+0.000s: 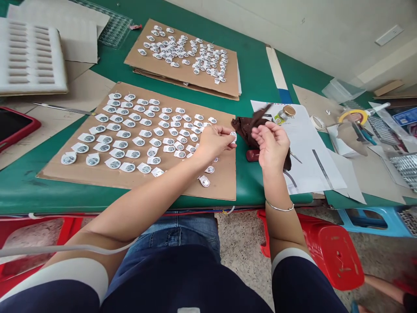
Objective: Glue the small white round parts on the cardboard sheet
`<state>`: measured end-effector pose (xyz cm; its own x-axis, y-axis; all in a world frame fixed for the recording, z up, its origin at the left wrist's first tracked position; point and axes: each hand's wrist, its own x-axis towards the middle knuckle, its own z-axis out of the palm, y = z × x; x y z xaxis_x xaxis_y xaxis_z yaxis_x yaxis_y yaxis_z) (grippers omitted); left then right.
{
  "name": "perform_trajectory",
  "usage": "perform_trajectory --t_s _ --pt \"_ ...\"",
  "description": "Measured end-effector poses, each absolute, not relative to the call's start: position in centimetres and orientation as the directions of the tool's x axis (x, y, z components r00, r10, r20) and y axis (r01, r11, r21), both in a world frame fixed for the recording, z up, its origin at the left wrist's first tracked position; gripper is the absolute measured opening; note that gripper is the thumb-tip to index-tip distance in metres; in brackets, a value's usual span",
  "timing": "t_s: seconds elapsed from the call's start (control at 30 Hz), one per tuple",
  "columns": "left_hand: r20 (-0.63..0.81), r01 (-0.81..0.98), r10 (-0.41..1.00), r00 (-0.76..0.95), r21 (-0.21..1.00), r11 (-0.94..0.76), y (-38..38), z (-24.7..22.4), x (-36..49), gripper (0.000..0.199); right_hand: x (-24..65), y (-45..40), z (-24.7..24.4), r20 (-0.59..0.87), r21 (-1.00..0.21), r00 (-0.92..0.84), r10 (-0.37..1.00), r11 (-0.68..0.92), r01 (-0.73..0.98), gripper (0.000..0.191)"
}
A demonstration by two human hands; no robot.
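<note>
My left hand is closed in a pinch on a small round white-backed piece at the right edge of the near cardboard sheet. Rows of similar round pieces, white with silvery faces and small tabs, lie on that sheet. To the right, my right hand is raised with its fingers curled together; whatever they may hold is too small or blurred to make out. Behind and below it lie a crumpled dark brown cloth and a dark red cylindrical object, partly hidden by the hand.
A second cardboard stack with more round pieces stands farther back. Beyond my right hand are a gold-lidded glass jar, printed paper and a yellow tape roll. At left lie a white foam tray and a red-cased device.
</note>
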<state>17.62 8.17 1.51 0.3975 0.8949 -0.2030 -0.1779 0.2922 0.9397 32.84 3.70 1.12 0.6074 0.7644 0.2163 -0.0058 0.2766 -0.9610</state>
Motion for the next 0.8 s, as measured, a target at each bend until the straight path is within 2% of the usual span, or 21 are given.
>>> perform_trajectory --t_s 0.13,0.27,0.43,0.8 --pt "-0.137 -0.133 0.907 0.399 0.970 0.206 8.0 1.6 17.7 0.006 32.0 3.1 0.8 0.157 -0.975 0.376 0.913 0.081 0.209 0.020" --pt "-0.036 -0.065 0.920 0.390 0.996 0.066 7.8 1.5 17.6 0.010 31.5 2.7 0.6 0.133 -0.939 0.237 0.962 0.046 0.341 0.022" --pt "0.062 0.068 0.922 0.381 0.993 -0.095 7.5 1.6 17.4 0.015 31.3 2.6 0.6 0.131 -0.928 0.211 0.969 0.045 0.369 0.022" --pt "0.083 0.134 0.916 0.393 0.980 -0.146 6.9 1.9 17.3 0.017 31.0 2.5 0.7 0.113 -0.894 0.224 0.968 0.001 0.447 0.023"
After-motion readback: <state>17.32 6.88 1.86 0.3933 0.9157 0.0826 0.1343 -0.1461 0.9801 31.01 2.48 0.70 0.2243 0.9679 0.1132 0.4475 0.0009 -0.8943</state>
